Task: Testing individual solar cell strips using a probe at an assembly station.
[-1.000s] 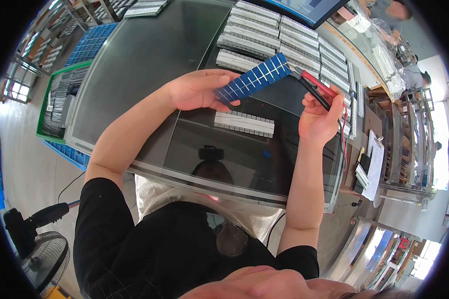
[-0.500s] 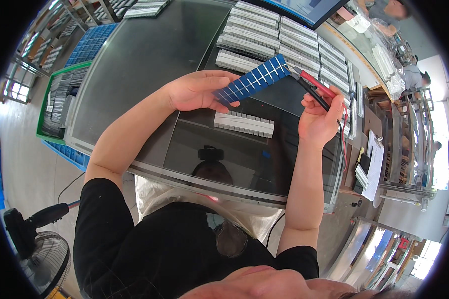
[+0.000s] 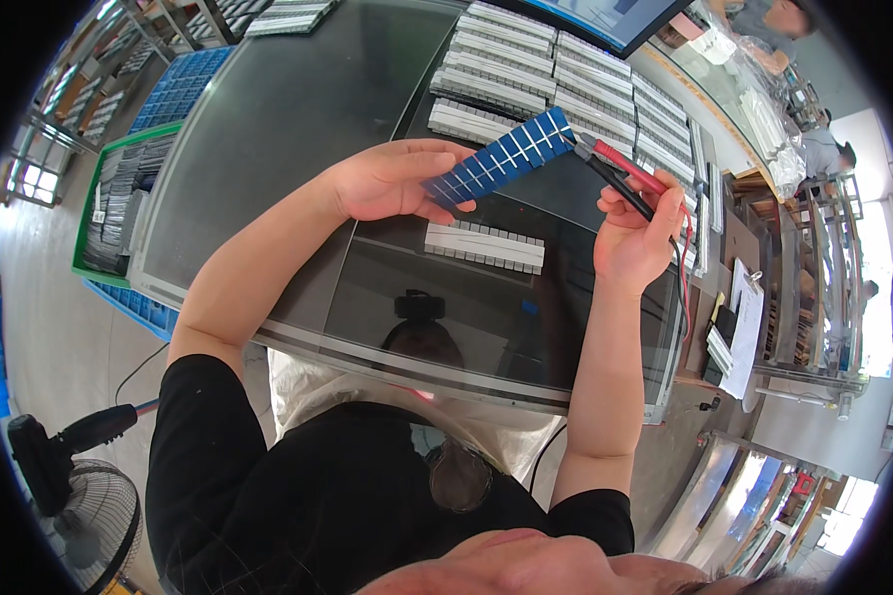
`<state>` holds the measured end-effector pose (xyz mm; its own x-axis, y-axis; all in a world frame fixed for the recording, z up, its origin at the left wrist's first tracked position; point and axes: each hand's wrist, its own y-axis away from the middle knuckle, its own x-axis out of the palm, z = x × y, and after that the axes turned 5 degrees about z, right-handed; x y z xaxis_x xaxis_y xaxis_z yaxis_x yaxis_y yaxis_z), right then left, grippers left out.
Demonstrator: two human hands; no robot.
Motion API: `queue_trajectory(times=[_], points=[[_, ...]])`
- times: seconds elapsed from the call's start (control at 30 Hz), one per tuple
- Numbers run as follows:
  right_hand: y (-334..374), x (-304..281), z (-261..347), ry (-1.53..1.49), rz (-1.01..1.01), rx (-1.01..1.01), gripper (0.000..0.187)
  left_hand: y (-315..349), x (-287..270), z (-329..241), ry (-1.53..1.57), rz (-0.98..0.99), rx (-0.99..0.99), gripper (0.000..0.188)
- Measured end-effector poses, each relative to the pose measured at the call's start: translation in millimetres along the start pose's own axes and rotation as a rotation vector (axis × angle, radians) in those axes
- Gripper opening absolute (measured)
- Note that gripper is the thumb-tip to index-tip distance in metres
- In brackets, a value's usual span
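My left hand (image 3: 397, 180) grips one end of a narrow blue solar panel strip (image 3: 504, 157) with pale cross lines, tilted up toward the right above the glass tabletop. In my right hand (image 3: 637, 233) are two test probes, a red probe (image 3: 629, 167) and a black probe (image 3: 615, 179), held together like chopsticks. Their tips lie at the strip's far right end; whether both touch it I cannot tell. Below the strip, a white and grey strip (image 3: 484, 247) rests on the dark glass table (image 3: 407, 307).
Stacked white and grey strips (image 3: 556, 74) fill the table's far right, below a monitor (image 3: 605, 18). A green-rimmed crate (image 3: 87, 223) of dark strips stands at left. A fan (image 3: 94, 516) is at lower left. A clipboard (image 3: 742, 327) lies at right. Other people are at the far right.
The probe tips have shifted slightly at the strip's right end, and the strip's end has turned a little. My left hand has barely moved.
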<state>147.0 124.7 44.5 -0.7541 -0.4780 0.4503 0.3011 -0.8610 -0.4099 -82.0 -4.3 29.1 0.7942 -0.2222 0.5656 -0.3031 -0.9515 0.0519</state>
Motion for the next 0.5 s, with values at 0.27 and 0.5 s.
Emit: queue_trajectory(times=[0.27, 0.5], points=[[-1.1, -1.7, -2.2, -0.083, 0.026, 0.030, 0.035, -0.1, -0.7, 0.0, 0.009, -0.008, 0.000, 0.052], [-1.3, -3.1, -4.8, -0.156, -0.008, 0.085, 0.035, 0.3, -1.9, -0.6, 0.010, 0.021, -0.003, 0.051]])
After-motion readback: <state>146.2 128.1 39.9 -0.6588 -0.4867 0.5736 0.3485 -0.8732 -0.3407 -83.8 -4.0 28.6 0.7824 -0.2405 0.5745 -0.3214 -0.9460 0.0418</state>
